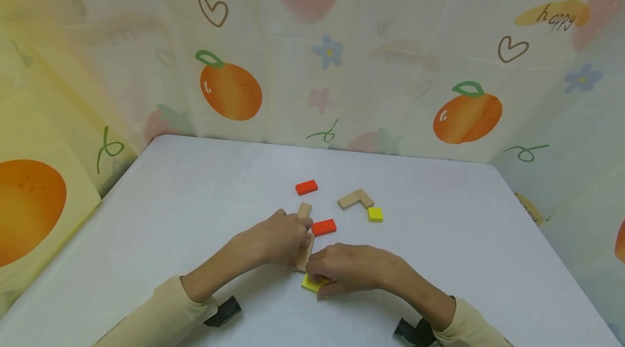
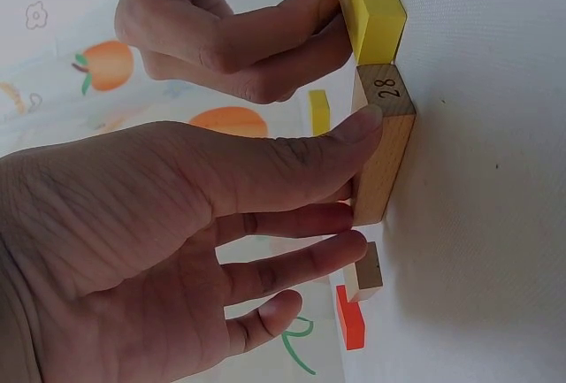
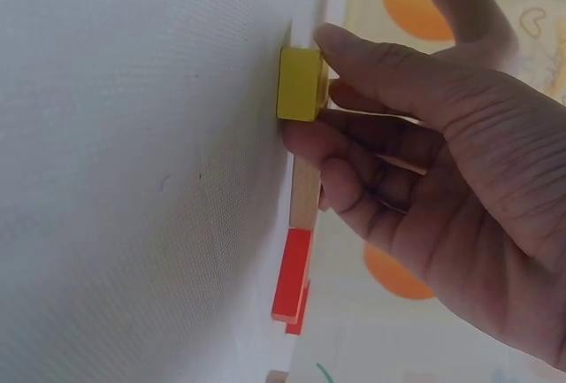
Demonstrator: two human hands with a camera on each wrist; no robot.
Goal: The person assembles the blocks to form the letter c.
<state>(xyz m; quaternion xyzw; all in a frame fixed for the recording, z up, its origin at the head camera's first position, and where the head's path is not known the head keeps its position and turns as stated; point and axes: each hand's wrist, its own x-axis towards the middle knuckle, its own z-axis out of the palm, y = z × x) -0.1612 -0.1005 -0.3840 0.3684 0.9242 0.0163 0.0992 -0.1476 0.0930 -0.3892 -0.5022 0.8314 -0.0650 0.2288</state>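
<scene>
My left hand [image 1: 275, 236] holds a natural wooden block [image 1: 303, 260] on the white table, thumb on its near side. In the left wrist view this wooden block [image 2: 386, 166] bears the number 28 on its end. My right hand [image 1: 356, 267] pinches a yellow block [image 1: 311, 284] between thumb and fingers. The yellow block [image 2: 378, 19] appears to meet the numbered end of the wooden one. In the right wrist view the yellow block [image 3: 299, 84] lies low at the tabletop. Beyond the left fingers another wooden block [image 1: 305, 209] is partly hidden.
A red block [image 1: 324, 227] lies just right of the left fingertips, and a second red block [image 1: 306, 187] farther back. To the right are two touching wooden blocks [image 1: 349, 200] and a small yellow block [image 1: 375, 214]. A fruit-printed cloth [image 1: 293, 65] hangs behind the table [image 1: 219, 173].
</scene>
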